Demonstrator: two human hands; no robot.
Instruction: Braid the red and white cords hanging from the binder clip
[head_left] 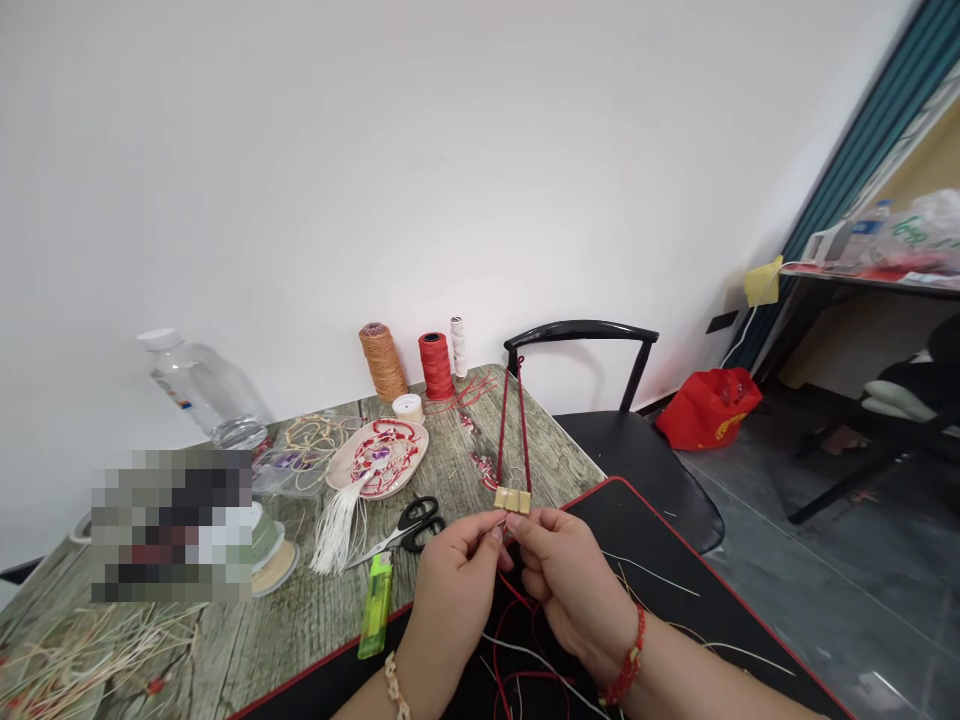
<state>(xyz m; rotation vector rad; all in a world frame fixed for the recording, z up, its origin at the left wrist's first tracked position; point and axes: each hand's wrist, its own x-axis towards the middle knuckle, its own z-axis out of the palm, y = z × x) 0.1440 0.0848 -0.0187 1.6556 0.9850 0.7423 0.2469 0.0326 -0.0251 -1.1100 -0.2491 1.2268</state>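
Left hand and right hand both pinch red cord, just before gold clip (pinched part itself mostly hidden). Dark-red cords beyond clip seem finished; loose red ends over black mat look yet unworked.

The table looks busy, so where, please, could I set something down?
Bare wood lies between the lighter, cream spool and loose threads; a narrower strip runs right of the dark-red cord. It's crowded around the plate, scissors and left hand.
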